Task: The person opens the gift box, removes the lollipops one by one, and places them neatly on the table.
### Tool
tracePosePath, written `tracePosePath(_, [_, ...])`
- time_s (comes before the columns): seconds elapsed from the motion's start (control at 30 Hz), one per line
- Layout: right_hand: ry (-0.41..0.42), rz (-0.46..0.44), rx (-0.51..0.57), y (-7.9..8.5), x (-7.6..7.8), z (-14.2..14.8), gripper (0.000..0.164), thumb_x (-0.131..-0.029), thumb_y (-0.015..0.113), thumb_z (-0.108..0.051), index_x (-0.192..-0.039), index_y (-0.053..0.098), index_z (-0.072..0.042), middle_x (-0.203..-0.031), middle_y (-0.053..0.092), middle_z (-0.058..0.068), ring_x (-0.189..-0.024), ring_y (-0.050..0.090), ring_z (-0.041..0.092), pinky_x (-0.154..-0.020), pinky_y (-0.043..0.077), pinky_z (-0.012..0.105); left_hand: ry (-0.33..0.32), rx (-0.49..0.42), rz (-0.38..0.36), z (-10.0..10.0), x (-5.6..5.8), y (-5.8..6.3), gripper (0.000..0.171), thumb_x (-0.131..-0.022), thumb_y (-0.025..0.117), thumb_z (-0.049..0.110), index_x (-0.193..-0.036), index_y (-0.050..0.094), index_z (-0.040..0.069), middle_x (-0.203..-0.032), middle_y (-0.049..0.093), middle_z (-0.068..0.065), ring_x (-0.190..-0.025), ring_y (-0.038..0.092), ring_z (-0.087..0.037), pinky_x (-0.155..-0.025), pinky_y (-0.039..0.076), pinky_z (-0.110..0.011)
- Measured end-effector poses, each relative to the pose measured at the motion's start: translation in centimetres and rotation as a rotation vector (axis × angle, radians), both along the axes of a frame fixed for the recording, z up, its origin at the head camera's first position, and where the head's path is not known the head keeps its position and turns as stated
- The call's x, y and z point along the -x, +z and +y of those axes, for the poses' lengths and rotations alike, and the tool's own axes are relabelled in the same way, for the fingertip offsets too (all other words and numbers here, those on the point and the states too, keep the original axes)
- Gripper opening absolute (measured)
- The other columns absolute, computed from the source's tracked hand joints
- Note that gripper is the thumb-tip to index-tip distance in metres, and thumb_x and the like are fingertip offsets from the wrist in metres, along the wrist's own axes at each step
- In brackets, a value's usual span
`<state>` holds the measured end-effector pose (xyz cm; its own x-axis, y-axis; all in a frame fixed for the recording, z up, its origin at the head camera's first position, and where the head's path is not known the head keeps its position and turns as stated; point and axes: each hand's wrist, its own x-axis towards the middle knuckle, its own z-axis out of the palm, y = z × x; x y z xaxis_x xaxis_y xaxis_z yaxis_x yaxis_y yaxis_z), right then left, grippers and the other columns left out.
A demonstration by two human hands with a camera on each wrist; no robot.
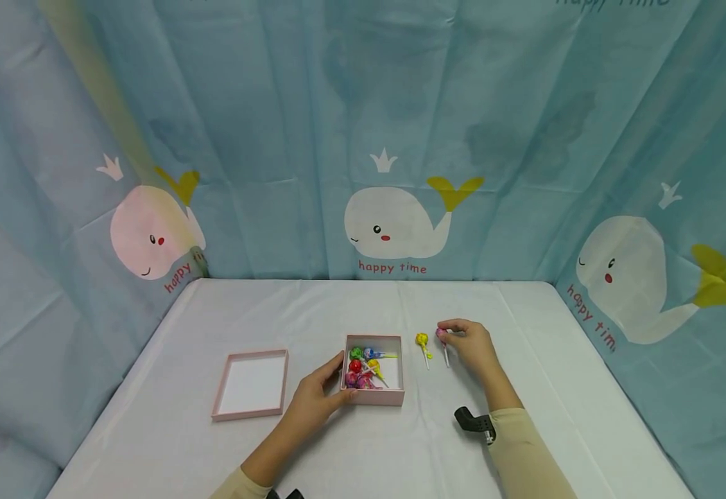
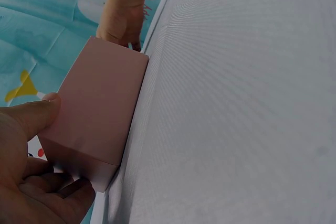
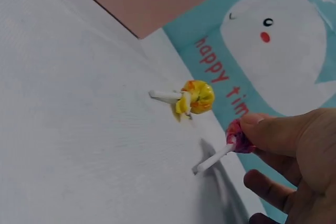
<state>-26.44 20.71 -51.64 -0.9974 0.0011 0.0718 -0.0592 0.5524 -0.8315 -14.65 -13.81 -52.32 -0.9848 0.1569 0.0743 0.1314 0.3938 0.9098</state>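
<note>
My left hand (image 1: 310,400) grips a pink open-topped box (image 1: 375,398) at its left side, the thumb on the front wall and the fingers against the side wall. Inside the box lie several wrapped lollipops, among them a green one (image 1: 356,353), a red one (image 1: 355,366) and a yellow one (image 1: 374,364). To the right of the box, my right hand (image 1: 476,348) pinches a pink lollipop (image 3: 239,137) by its wrapped head between thumb and fingers, its white stick pointing toward me. Just left of it, a yellow lollipop (image 3: 201,97) lies on the table.
A shallow pink-rimmed box lid (image 1: 252,384), white inside, lies on the white-covered table (image 1: 437,443) left of my left hand. Blue curtains (image 1: 263,138) printed with whales stand along the back and both sides. Black wrist mounts (image 1: 473,421) are strapped at my sleeves.
</note>
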Motion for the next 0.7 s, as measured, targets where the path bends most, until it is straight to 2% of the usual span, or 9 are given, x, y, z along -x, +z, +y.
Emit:
tracePosePath(0.2, [-0.009, 0.017, -0.017, -1.0, 0.2, -0.3, 0.025, -0.092, 0.079, -0.025, -0.112, 0.079, -0.011, -0.110, 0.078, 0.008, -0.112, 0.068, 0.029, -0.100, 0.053, 0.050, 0.000, -0.007, 0.003, 0.0, 0.0, 0.0, 0.086, -0.086, 0.083, 0.038, -0.158, 0.042, 0.016, -0.159, 0.045, -0.009, -0.149, 0.039, -0.031, -0.118, 0.039, -0.042])
tracePosePath(0.33, [-0.013, 0.020, -0.035, -1.5, 0.3, -0.2, 0.024, -0.093, 0.078, -0.027, -0.113, 0.079, -0.013, -0.110, 0.078, 0.004, -0.112, 0.068, 0.027, -0.101, 0.053, 0.049, 0.001, -0.008, 0.000, 0.0, -0.1, 0.0, 0.086, -0.086, 0.083, 0.038, -0.158, 0.042, 0.016, -0.159, 0.045, -0.008, -0.149, 0.038, -0.031, -0.118, 0.039, -0.042])
tracePosePath(0.7, [0.011, 0.019, -0.032, -1.5, 0.3, 0.1, 0.028, -0.094, 0.077, -0.024, -0.119, 0.076, -0.011, -0.121, 0.074, 0.011, -0.119, 0.065, 0.031, -0.107, 0.050, 0.052, -0.002, -0.002, 0.008, 0.0, 0.0, 0.2, 0.085, -0.085, 0.084, 0.036, -0.157, 0.043, 0.014, -0.158, 0.045, -0.010, -0.148, 0.040, -0.031, -0.118, 0.040, -0.041])
